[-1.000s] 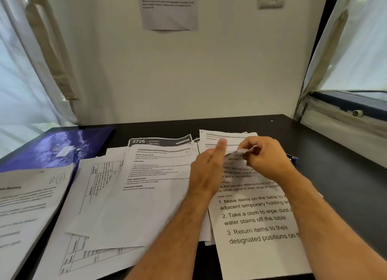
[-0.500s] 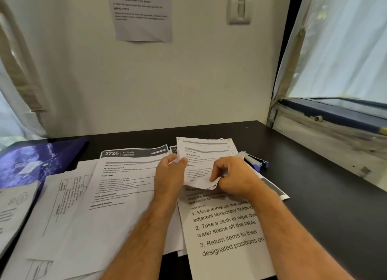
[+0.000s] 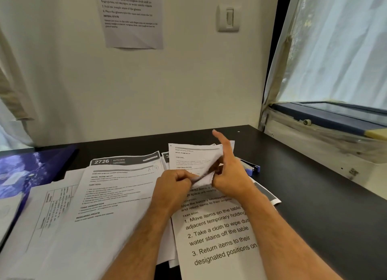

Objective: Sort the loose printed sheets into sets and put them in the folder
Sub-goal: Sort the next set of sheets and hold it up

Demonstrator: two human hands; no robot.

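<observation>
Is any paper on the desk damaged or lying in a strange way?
Yes. The small sheet that both hands hold is bent and creased at its lower edge, where the left hand and right hand pinch it. The other sheets lie fanned and overlapping, not squared.

Header sheet (image 3: 125,161): "2726 KITCHEN". Large-print sheet (image 3: 219,237): "TASK GOAL", "1. Move items on the table", "2. Take a cloth". Wall notice (image 3: 132,18): "INITIAL STATE".

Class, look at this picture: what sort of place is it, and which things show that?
Probably a home or office desk by a window: printed sheets, a blue stapler and a purple folder lie on it.
</observation>
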